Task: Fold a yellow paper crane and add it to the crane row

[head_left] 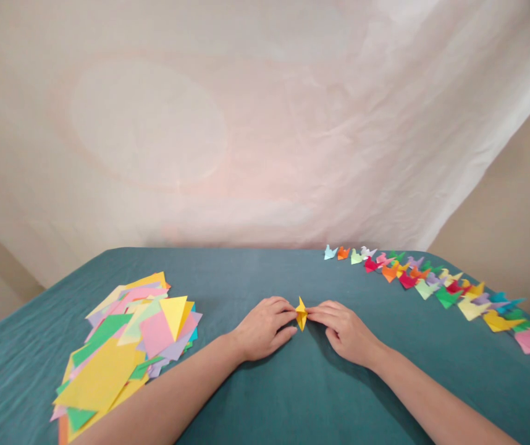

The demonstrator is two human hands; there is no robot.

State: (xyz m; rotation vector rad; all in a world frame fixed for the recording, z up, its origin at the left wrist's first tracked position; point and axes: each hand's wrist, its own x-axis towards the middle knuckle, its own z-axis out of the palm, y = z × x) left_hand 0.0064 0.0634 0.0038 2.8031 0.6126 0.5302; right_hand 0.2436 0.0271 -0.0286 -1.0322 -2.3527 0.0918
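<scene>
Basically, yellow folded paper (301, 315) is btwn L hand (267, 327) & R hand (347, 332), lower ctr of frame, fingertips meeting its L & R edges, thumbs apart, can't tell if either's pinching it.

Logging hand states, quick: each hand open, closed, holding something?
Left hand: touching the left side of the yellow folded paper, thumb apart; grip unclear.
Right hand: touching its right side, thumb apart; grip unclear.
</scene>
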